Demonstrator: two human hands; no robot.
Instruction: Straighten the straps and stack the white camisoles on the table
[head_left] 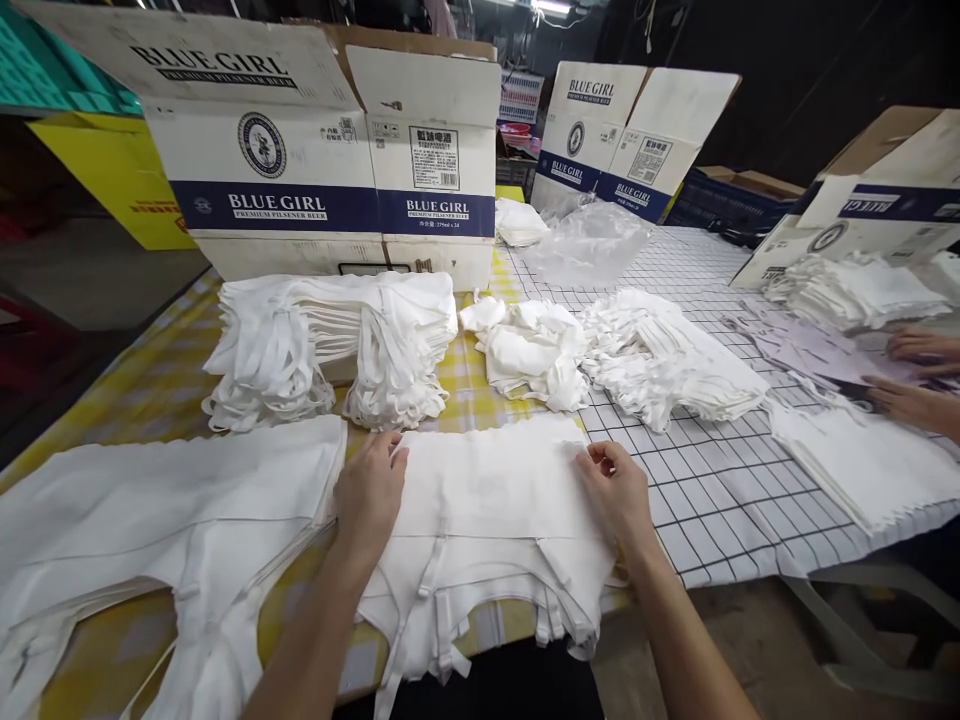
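A white strappy camisole (pixel 495 490) lies spread in front of me, its hem away from me and its thin straps hanging over the near table edge. My left hand (pixel 373 488) is closed on its far left corner, thumb and fingertips at the fabric. At the far right corner, my right hand (pixel 616 488) pinches the edge between thumb and fingers. Left of my left hand lies a layered pile of similar white camisoles (pixel 172 500), straps toward me. Beyond my hands is a neat stack of folded white garments (pixel 334 325), its straps dangling in front.
Behind stand open Blue Girl cartons (pixel 300 140). Crumpled white garments (pixel 532 350) and a strap-covered white pile (pixel 675 360) lie mid-table, a clear plastic bag (pixel 589 240) behind them. At right, another person's hands (pixel 911 390) are over pale purple material, near more white garments (pixel 870 460).
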